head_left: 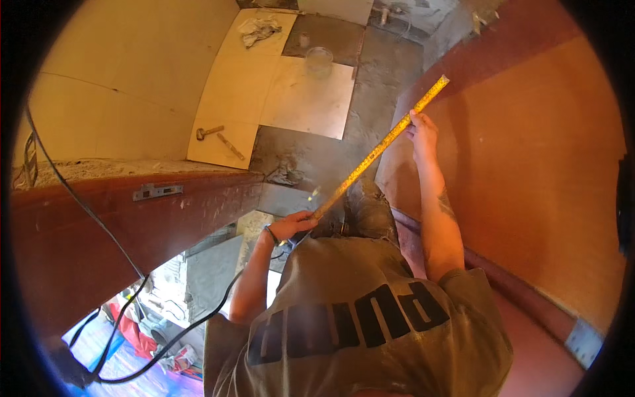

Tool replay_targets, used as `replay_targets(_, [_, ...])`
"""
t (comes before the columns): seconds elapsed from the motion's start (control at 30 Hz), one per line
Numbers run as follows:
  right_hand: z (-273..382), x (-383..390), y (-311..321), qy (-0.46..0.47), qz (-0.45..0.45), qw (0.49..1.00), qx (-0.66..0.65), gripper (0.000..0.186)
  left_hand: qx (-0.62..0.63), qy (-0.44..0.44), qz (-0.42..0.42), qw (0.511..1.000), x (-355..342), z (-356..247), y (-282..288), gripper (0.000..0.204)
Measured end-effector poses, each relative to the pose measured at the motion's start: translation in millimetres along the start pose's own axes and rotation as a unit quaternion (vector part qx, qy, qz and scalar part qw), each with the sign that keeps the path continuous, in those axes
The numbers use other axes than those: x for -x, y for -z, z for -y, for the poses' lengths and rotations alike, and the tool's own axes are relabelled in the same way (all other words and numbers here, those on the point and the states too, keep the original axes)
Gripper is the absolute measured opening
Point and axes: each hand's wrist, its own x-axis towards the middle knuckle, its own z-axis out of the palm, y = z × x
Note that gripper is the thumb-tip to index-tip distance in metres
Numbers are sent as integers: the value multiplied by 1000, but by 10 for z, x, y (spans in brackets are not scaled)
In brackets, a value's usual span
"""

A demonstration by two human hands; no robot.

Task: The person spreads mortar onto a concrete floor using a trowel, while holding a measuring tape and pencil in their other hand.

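Observation:
My left hand (296, 225), low in the middle, is closed round the lower end of a long yellow measuring tape (369, 161), which slants up to the right. My right hand (421, 132) pinches it a little below its upper end. Whether a case is inside my left hand I cannot make out. Beyond the tape lie pale square tiles (307, 102) on a grey cement floor (314, 151). A mallet (205, 133) and a short stick-like tool (231, 146) rest on a tile at left. A translucent container (319, 61) stands farther back.
An orange-brown door panel (529, 165) rises close on my right. A reddish door frame (86, 215) with a metal plate (157, 191) runs along the left, with black cables (79, 185) across it. A crumpled pale wad (258, 31) lies at the back; cluttered items (145, 337) fill the lower left.

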Motion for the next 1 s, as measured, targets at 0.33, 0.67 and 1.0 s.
replay_targets(0.33, [-271, -1622, -1143, -14, 121, 992, -39, 21, 41, 17, -187, 981, -1094, -200, 896, 27])
replay_targets(0.67, [-1804, -3474, -610, 95, 387, 670, 626, 36, 360, 68, -448, 815, -1300, -272, 1118, 28])
replay_targets(1.0, [-2243, -3283, -460, -101, 311, 743, 584, 48, 539, 17, -415, 733, -1812, -564, 1931, 29])
